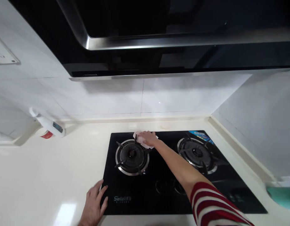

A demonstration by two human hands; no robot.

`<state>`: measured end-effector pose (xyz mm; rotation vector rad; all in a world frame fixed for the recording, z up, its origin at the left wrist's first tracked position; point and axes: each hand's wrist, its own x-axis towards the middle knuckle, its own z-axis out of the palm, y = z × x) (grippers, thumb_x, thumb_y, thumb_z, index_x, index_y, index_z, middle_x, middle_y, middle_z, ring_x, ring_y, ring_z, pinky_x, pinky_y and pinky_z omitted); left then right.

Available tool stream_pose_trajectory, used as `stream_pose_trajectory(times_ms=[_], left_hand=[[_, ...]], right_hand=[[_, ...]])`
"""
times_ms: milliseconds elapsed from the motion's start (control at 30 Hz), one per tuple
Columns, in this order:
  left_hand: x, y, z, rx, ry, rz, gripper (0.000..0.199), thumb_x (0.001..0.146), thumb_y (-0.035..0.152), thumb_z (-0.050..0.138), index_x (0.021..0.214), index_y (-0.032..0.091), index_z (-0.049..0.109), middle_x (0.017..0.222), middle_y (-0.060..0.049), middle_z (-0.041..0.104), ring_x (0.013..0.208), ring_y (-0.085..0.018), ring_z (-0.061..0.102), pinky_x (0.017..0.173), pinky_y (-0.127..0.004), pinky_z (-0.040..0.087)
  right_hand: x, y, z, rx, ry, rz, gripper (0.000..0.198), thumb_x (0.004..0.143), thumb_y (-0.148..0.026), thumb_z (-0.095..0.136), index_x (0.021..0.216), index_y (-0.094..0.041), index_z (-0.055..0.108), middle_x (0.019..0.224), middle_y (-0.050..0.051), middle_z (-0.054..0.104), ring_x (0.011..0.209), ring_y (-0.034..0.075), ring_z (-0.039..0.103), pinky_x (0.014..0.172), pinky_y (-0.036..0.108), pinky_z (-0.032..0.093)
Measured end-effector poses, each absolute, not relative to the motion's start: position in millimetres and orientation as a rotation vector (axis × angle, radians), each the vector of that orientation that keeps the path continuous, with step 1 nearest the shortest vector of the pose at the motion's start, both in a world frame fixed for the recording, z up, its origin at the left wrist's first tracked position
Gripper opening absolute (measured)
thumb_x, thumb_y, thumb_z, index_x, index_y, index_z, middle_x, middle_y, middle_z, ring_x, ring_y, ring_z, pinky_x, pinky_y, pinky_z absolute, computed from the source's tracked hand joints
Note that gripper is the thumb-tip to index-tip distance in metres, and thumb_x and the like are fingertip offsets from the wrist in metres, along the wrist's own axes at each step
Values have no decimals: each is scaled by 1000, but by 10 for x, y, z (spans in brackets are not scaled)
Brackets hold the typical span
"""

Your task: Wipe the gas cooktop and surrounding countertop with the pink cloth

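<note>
A black glass gas stove [145, 194] is set into the pale counter. Stretched across it, my right hand [147, 138] presses a crumpled white cloth [145, 145] onto the glass behind the left burner [132, 153]. The cloth sits against the rear of that burner's pan support, and part of it is hidden under my fingers. My left hand [95, 201] rests at the stove's front left edge, fingers spread, with the fingertips on the glass. The right burner [197, 153] lies to the right of my right forearm.
A black range hood [159, 59] hangs low over the stove. On the counter [41, 175] at the back left stand a white spray bottle [48, 124] and a small red-and-white container [45, 133]. A green object [281, 197] lies at the right edge.
</note>
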<state>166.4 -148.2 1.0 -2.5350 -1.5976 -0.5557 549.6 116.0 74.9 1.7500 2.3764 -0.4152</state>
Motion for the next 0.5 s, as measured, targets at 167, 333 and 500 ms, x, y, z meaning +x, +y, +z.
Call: stream_pose_trajectory(times_ms=[167, 333, 500], left_hand=[[1650, -1472, 16, -2541, -1576, -567, 36, 93, 32, 53, 127, 23, 60, 140, -12, 56, 126, -25, 55, 97, -41, 49], [1624, -1453, -35, -2557, -1601, -580, 36, 94, 35, 51, 128, 23, 60, 140, -13, 56, 126, -25, 55, 97, -41, 48], [1595, -1427, -101, -2560, -1633, -598, 38, 94, 39, 50, 126, 24, 62, 138, -11, 58, 125, -26, 56, 98, -42, 47]], right_hand=[[5582, 1055, 813, 1770, 2341, -379, 63, 87, -34, 58, 147, -41, 41, 147, 5, 51, 129, 29, 47, 103, 49, 32], [6047, 580, 860, 2004, 2103, -206, 52, 91, -34, 50, 139, -15, 52, 129, 21, 62, 114, 34, 57, 98, 50, 31], [6254, -20, 904, 2022, 2039, -86, 51, 90, -41, 52, 129, -9, 57, 123, 25, 63, 112, 36, 56, 98, 48, 29]])
